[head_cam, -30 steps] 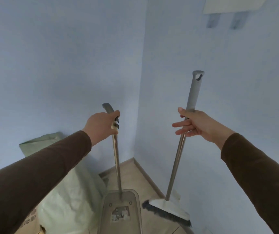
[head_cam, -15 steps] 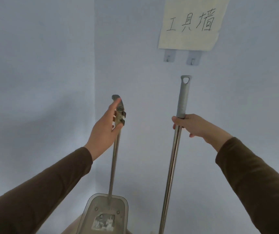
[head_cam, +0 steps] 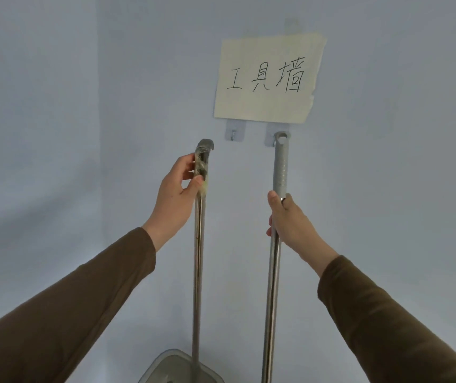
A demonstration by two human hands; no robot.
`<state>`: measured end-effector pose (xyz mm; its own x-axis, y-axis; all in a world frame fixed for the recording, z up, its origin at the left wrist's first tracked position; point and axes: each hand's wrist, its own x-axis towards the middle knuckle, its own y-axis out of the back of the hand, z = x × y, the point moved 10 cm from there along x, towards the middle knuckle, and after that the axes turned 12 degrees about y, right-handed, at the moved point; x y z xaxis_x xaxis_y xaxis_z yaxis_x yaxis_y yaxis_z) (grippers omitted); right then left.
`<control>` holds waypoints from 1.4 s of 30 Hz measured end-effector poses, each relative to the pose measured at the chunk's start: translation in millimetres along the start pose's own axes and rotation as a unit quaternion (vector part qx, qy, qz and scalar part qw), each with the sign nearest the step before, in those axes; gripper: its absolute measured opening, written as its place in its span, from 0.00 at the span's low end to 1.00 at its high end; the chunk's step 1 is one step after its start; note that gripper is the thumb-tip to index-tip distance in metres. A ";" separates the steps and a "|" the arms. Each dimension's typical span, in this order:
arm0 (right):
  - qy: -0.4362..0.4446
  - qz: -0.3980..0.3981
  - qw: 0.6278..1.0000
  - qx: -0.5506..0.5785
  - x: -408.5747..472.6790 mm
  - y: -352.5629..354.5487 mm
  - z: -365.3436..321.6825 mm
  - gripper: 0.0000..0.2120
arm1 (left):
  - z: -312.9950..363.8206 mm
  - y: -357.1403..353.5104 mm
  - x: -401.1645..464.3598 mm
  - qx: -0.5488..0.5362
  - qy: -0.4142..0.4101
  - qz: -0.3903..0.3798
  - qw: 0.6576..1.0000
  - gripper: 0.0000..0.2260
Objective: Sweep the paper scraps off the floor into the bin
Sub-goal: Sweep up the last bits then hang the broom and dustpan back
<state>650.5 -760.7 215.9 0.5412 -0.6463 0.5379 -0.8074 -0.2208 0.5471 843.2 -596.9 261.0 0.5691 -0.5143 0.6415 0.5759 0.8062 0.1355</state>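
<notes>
Both hands grasp long metal handles before a pale blue wall: the left hand, at centre frame, pinches the taped grip of the dustpan handle, whose pan shows at the bottom edge; the right hand is wrapped around the broom handle, its grey looped top touching the right wall hook. Above, a paper sign carries handwritten characters, with the left wall hook beneath it.
</notes>
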 end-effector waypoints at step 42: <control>0.003 -0.031 0.999 0.012 82.6 -24.4 61.8 0.26 | -38.0 -51.6 82.9 0.076 -0.001 0.050 0.996 0.14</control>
<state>700.4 -853.9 207.4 0.5922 -0.6266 0.5066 -0.7770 -0.2777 0.5649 883.0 -692.2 278.5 0.6174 -0.4295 0.6591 0.4218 0.8879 0.1835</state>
